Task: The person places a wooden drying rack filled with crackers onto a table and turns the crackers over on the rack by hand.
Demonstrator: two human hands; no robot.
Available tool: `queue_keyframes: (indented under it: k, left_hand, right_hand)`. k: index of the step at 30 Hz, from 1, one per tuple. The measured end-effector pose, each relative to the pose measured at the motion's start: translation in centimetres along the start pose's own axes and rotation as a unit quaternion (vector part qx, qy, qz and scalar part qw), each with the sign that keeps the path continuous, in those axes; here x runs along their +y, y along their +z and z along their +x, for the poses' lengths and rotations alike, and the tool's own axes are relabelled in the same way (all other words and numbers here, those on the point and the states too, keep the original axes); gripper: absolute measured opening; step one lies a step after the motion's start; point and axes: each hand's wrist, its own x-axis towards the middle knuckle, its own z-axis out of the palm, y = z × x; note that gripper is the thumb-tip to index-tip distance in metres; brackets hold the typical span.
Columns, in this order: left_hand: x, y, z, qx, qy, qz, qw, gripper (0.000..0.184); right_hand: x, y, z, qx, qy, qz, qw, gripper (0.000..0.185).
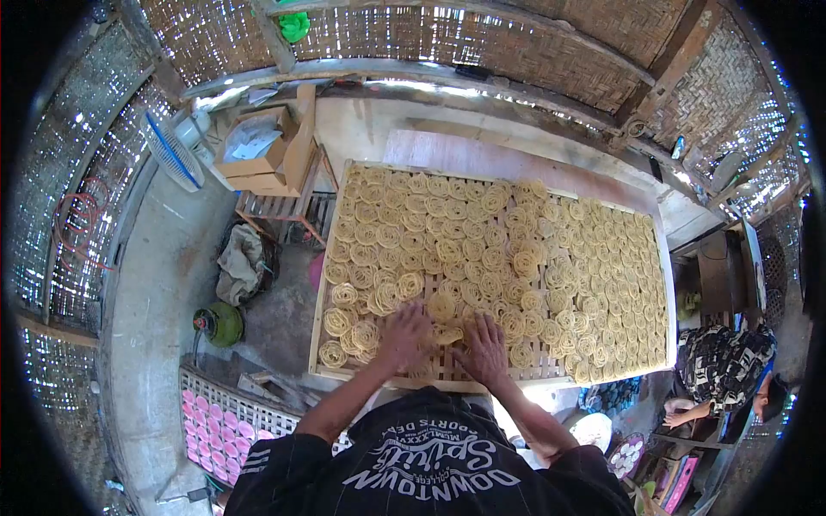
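Spread in close rows over a large slatted frame (317,314) of pale wood: yellow nests (453,249) of thin strands, round, rough, loosely coiled. Bare slats visible along the near edge. Around it, a room with woven bamboo walls (551,64), pierced by small lights, and a smooth low wall (142,318).

At the near part of the frame, left hand (407,334) and right hand (484,351), both open with fingers extended, held low over the nests, not closed on anything. Between them, one small folded bundle (447,334), perhaps touched by fingertips, too blurred to tell surely.

Beyond the left side, a cardboard box (280,159) on a wooden stand (280,206), a fan (175,150), a rounded green gas cylinder (224,324), and pink discs (215,430) on a woven tray (269,414). To the right, another person (727,365) in patterned cloth. In the way of the near rim, a black printed shirt (430,460) and forearms.
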Motion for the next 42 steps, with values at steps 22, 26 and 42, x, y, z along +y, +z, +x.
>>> queue_keyframes:
  k: [22, 26, 42]
  left_hand:
    - [0.2, -4.4, 9.0, 0.149, -0.089, -0.098, 0.980, 0.076]
    - [-1.0, -5.8, 16.5, 0.165, -0.120, -0.107, 0.973, 0.075]
    - [-8.9, -5.9, 37.3, 0.085, -0.282, 0.029, 0.955, 0.058]
  right_hand:
    - [15.7, -1.9, 25.5, 0.071, 0.004, 0.047, 0.996, 0.052]
    - [17.1, -0.2, 34.3, 0.032, -0.082, 0.014, 0.996, 0.052]
    - [16.8, 0.5, 43.3, -0.152, -0.165, -0.005, 0.974, 0.065]
